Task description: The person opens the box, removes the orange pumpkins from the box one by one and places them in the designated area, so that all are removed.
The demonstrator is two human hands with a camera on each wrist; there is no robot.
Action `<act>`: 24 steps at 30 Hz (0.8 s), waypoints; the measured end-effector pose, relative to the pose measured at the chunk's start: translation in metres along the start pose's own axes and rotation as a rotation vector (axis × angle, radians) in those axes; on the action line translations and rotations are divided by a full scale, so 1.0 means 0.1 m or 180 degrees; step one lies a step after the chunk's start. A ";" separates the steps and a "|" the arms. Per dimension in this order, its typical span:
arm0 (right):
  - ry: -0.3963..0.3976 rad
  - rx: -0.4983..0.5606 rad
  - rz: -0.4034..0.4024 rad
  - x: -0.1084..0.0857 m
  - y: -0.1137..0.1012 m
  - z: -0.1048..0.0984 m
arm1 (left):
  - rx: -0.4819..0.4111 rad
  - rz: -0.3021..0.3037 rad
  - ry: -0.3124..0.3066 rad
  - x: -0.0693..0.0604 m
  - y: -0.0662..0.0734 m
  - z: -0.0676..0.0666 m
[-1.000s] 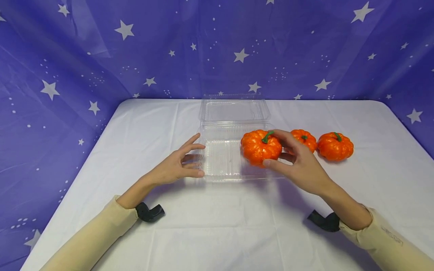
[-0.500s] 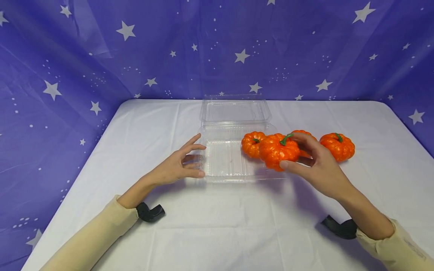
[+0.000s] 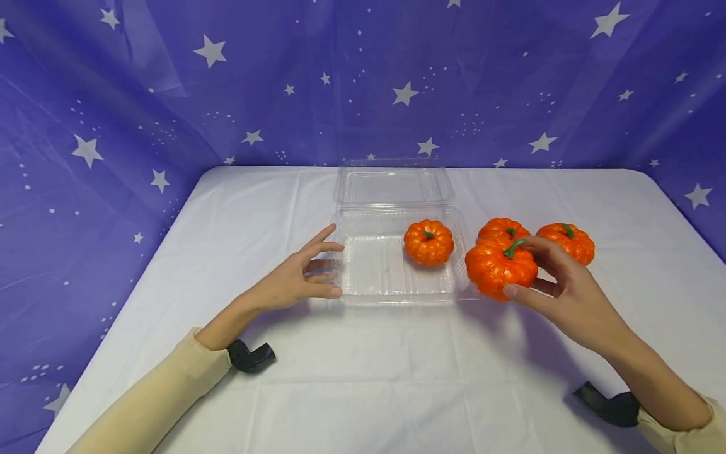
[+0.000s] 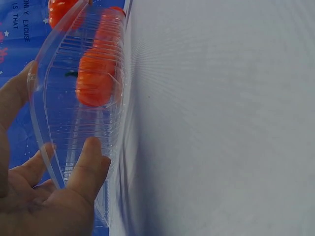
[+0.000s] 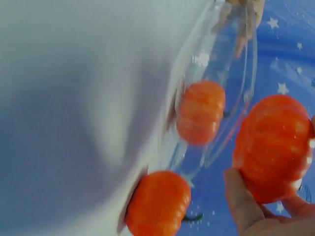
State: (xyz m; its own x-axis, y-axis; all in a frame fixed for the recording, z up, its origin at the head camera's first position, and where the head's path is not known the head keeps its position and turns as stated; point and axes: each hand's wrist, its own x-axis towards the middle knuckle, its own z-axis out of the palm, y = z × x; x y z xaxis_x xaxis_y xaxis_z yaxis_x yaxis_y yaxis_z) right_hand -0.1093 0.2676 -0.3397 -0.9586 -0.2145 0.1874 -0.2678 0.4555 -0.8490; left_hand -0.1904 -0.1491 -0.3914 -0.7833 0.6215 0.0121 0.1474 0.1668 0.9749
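My right hand (image 3: 573,302) grips an orange pumpkin (image 3: 501,270) with a green stem, raised off the cloth to the right of a clear plastic box (image 3: 368,268). In the right wrist view, thumb and fingers hold that pumpkin (image 5: 273,147) at its side. Another pumpkin (image 3: 428,243) sits in the right part of the box, whose lid (image 3: 394,187) lies folded back. My left hand (image 3: 292,277), fingers spread and relaxed, touches the box's left side; the left wrist view shows its fingers (image 4: 88,167) against the clear wall.
Two more pumpkins, one (image 3: 501,230) partly behind the held one and another (image 3: 570,243) farther right, rest on the white cloth (image 3: 363,378). A purple curtain (image 3: 317,57) with stars stands behind the table. Black curved pieces (image 3: 251,357) are at both wrists.
My right hand has moved right and toward me with its pumpkin, away from above the box, uncovering the pumpkin inside. The left hand has stayed in place.
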 end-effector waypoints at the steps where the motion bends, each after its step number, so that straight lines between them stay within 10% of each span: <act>1: -0.0002 0.0005 -0.0021 -0.01 0.01 -0.03 | 0.0004 0.0005 -0.0002 0.00 0.00 0.00; 24: -0.0268 -0.0172 0.0336 -0.08 0.46 -0.28 | 0.0025 -0.0009 -0.0020 -0.01 -0.01 -0.01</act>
State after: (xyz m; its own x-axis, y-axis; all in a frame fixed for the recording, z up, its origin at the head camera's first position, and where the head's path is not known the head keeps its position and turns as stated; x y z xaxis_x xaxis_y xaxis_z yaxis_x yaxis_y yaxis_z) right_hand -0.1167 0.3142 -0.3664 -0.9708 -0.2335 0.0545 -0.1730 0.5247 -0.8335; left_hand -0.1903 -0.1511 -0.3921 -0.7799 0.6259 0.0079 0.1500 0.1746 0.9731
